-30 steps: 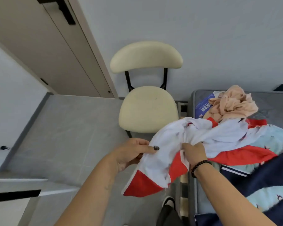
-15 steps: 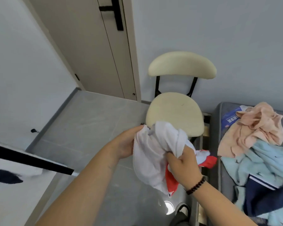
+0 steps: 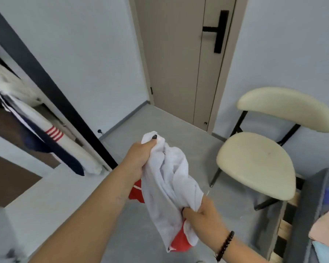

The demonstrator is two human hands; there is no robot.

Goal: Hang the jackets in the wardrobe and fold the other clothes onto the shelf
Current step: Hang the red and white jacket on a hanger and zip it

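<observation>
Left hand: the left hand (image 3: 139, 158) has its fingers curled tight round the top bunch of a crumpled white cotton garment with red panels (image 3: 169, 190), thumb pressed over the cloth, held up and forward.
Right hand: the right hand (image 3: 201, 217), a dark bead bracelet at its wrist, grips the garment's lower part, nearer the body.
Wardrobe: the open wardrobe with a dark frame (image 3: 51, 88) lies to the left of both hands, so the left hand is the nearer one; a navy and white jacket with red stripes (image 3: 51, 137) hangs inside.
Garment axis: it runs slantwise between the two grips, upper end toward the wardrobe, red hem hanging below the right hand.
Next move, as I judge: swing left, leading with the left hand.
Chair: a cream padded chair with black legs (image 3: 254, 164) stands to the right.
</observation>
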